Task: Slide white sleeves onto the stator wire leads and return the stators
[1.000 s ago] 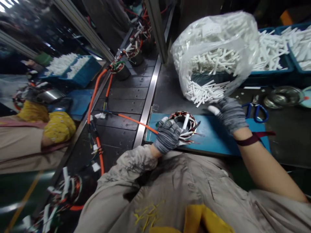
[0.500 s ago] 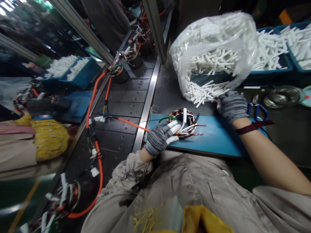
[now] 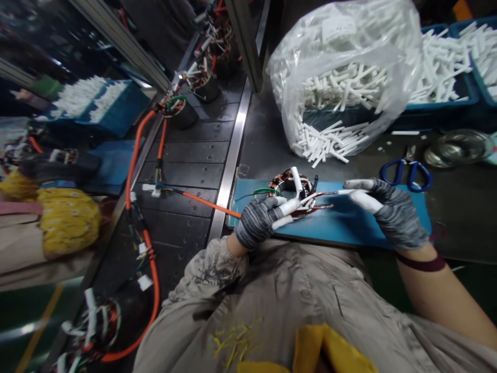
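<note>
A motor stator (image 3: 282,181) with copper windings, a green wire loop and white-sleeved leads sits on a blue mat (image 3: 341,230). My left hand (image 3: 258,220), in a grey knit glove with white fingertips, closes its fingers on a lead wire (image 3: 309,199) at the stator's right side. My right hand (image 3: 402,215), gloved the same way, pinches a thin white sleeve (image 3: 345,192) between thumb and fingertips. The sleeve's left end meets the lead's copper tip; whether the tip is inside it, I cannot tell. A second bare lead (image 3: 323,206) sticks out just below.
An open clear bag (image 3: 281,103) of white sleeves stands beyond the mat, beside blue bins (image 3: 438,107). Blue-handled snips (image 3: 406,171) lie near my right hand. On the left, a conveyor (image 3: 194,171) carries stators and orange cables; a co-worker's yellow sleeve (image 3: 70,220) is across it.
My right hand has moved from the sleeve pile at the bag's mouth back to the stator's leads, bringing a white sleeve. My left hand stays at the stator, now gripping a lead.
</note>
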The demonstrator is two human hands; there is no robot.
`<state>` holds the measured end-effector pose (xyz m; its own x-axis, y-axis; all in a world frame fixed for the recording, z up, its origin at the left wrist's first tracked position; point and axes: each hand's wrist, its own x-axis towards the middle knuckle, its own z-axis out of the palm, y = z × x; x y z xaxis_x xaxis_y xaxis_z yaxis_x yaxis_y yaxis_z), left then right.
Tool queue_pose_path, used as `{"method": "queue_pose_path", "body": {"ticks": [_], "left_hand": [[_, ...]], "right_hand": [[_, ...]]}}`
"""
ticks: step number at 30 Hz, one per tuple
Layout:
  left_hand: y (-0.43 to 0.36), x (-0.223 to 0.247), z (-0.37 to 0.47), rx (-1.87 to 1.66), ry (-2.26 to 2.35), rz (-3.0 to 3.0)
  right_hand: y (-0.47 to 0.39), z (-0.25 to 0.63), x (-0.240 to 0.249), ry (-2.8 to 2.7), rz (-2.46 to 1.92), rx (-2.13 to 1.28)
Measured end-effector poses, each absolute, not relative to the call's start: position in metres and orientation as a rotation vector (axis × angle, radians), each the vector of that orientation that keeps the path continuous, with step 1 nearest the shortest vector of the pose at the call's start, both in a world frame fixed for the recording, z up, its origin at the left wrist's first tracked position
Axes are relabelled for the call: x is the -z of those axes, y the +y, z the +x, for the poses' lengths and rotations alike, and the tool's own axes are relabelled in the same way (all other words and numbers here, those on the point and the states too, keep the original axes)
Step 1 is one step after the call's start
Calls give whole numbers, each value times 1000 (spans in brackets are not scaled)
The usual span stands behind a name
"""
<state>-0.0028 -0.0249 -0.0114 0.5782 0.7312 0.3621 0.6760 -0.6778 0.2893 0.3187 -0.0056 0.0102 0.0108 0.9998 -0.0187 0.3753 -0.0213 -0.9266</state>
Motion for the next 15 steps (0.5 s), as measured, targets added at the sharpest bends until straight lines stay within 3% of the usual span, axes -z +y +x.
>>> {"method": "queue_pose_path", "body": {"ticks": [5,15], "left_hand": [[-24,4,-6,-568,1209,2716],[-17,-10,4,-263,1286,2909]], "right_hand": [[3,316,-6,-1577,-1392,-1015],[50,286,-18,-2101,-993,-1407]]}}
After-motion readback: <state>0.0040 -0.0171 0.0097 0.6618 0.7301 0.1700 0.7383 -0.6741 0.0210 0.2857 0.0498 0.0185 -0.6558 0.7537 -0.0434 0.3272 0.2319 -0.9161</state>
